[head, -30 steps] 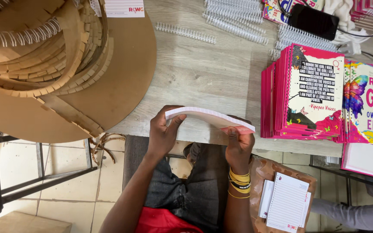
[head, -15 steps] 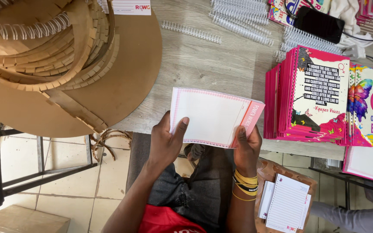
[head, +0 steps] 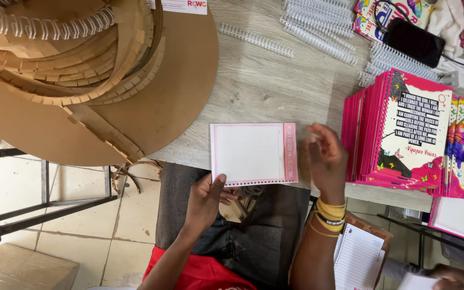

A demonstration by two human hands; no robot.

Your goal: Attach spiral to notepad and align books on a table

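Heaped cardboard offcuts (head: 81,75) far left of the pad. Left hand (head: 205,201) pinching the white pink-bordered pad (head: 252,154) at its lower left corner, pad lying on the counter (head: 275,86) edge. Right hand (head: 326,161) just right of pad, loose, holding nothing. One-corner grip: sheets could fan or slide off edge. Right fingers blurred; pad thickness unreadable.

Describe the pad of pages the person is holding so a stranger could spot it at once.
Find the grey wooden table and follow its near edge. Between the brown cardboard pile and the pink notebook stack, the left hand grips a blank white pad, pink-bordered and punched along its bottom edge, unlike its colourful neighbours.
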